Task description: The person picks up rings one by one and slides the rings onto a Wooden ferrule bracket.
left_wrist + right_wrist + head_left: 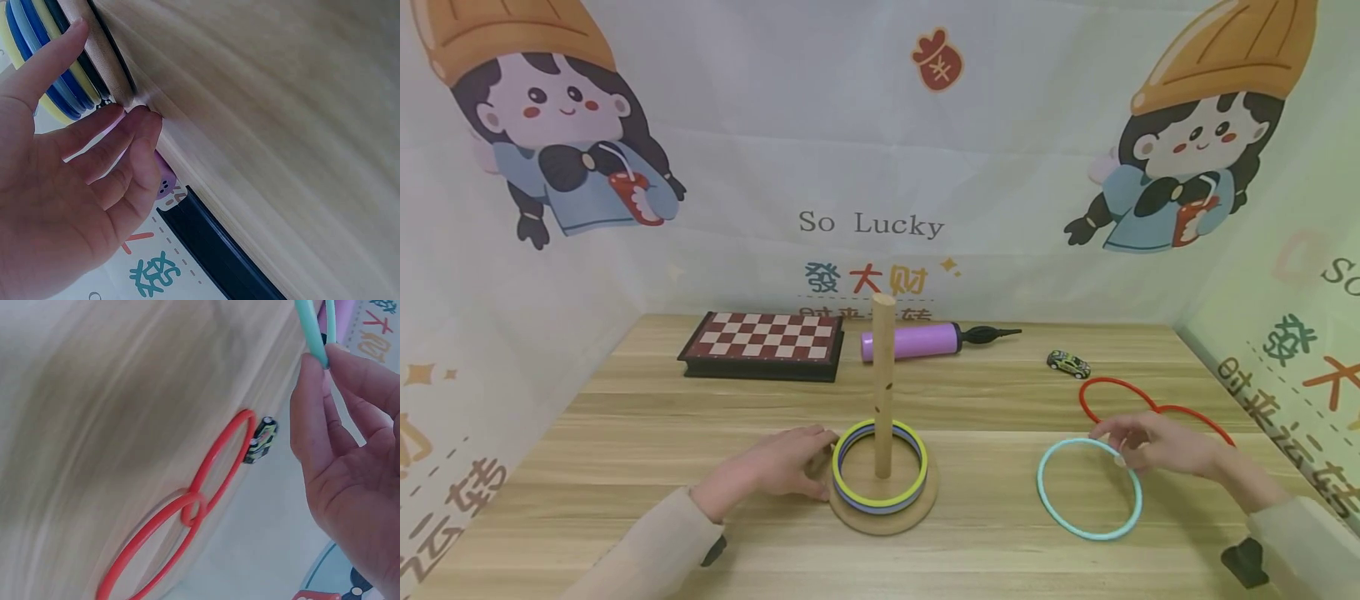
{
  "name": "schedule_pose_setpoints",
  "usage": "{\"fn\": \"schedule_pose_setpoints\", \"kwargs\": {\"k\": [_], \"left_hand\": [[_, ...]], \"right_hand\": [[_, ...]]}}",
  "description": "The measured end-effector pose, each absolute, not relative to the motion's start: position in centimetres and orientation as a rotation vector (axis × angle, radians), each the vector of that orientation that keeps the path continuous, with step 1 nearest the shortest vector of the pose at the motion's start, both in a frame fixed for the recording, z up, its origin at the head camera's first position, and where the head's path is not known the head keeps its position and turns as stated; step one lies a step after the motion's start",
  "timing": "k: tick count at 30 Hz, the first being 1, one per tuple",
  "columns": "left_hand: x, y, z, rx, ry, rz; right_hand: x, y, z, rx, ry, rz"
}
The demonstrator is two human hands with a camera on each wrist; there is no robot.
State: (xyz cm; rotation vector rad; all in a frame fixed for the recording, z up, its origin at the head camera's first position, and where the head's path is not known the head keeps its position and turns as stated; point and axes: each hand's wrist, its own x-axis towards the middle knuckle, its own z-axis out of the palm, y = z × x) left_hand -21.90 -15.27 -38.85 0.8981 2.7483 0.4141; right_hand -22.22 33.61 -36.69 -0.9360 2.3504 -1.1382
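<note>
A wooden ring-toss stand has an upright peg [883,392] on a round base [883,522]. Several rings are stacked around the peg, a yellow ring [855,497] uppermost; blue, yellow and dark ones show in the left wrist view. My left hand [778,462] touches the base's left side, its thumb extended and other fingers slightly bent. Between thumb and fingertips, my right hand [1165,446] pinches a light blue ring [1052,515] by its upper right rim, right of the stand. The right wrist view shows this ring [309,331] edge-on, raised off the table.
Two red rings [1112,380] overlap on the table behind my right hand. A toy car [1068,364] lies just beyond them. Toward the back are a purple pump [917,342] and a checkered board box [763,342]. A printed cloth [880,150] hangs behind and at both sides.
</note>
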Motion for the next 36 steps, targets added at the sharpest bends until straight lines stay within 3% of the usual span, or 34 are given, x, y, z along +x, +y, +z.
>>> {"fn": "schedule_pose_setpoints", "kwargs": {"k": [16,36], "left_hand": [[-21.8,-15.3,-38.7,0.897,2.747,0.415],[-21.7,-15.4,-38.7,0.934,2.75,0.413]], "right_hand": [[-23.0,29.7,-34.5,-0.771,2.244,-1.402],[-24.4,25.7,-28.0,-0.682,2.354,-1.513]]}}
